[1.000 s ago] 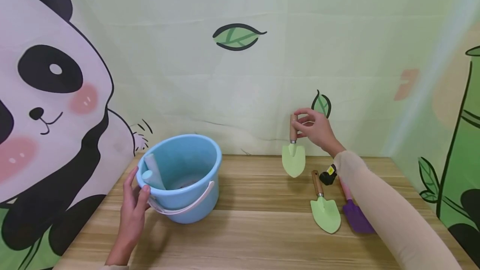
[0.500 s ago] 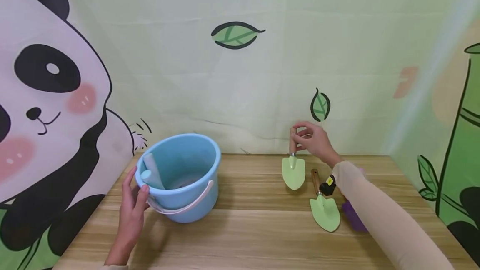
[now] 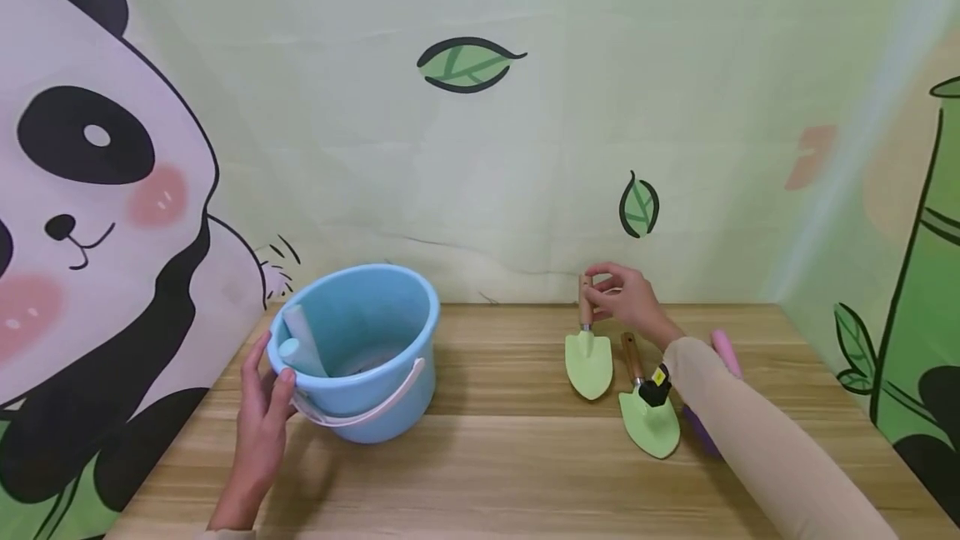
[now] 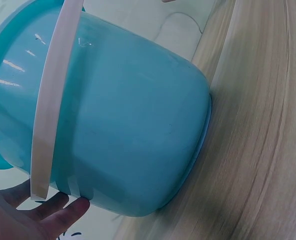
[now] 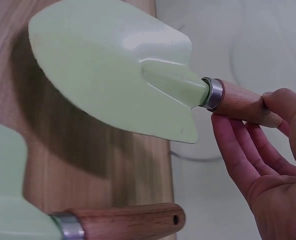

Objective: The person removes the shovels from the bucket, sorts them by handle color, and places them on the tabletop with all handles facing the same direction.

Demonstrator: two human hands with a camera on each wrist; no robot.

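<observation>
My left hand (image 3: 262, 423) grips the rim of a light blue bucket (image 3: 390, 415) at its left, the thumb over the edge. Two pale blue rod-like ends (image 3: 300, 348) lean inside the bucket, and its white handle (image 3: 367, 411) hangs down in front. In the left wrist view, fingers (image 4: 68, 217) touch the bucket's side. Between thumb and fingers my right hand (image 3: 626, 302) pinches the wooden handle of a green garden trowel (image 3: 588, 369). The blade points down, a shadow below it on the wood in the right wrist view.
A second green trowel (image 3: 651, 436) lies on the wooden table (image 3: 510, 473) right of the held one. Beyond it, a tool with a pink handle (image 3: 724, 348) and purple blade is partly covered by my right sleeve (image 3: 757, 432). A printed backdrop (image 3: 510, 157) rises behind.
My right hand has lowered the trowel toward the table, keeping its blade down. The left hand and bucket stay in place, and the view has shifted slightly.
</observation>
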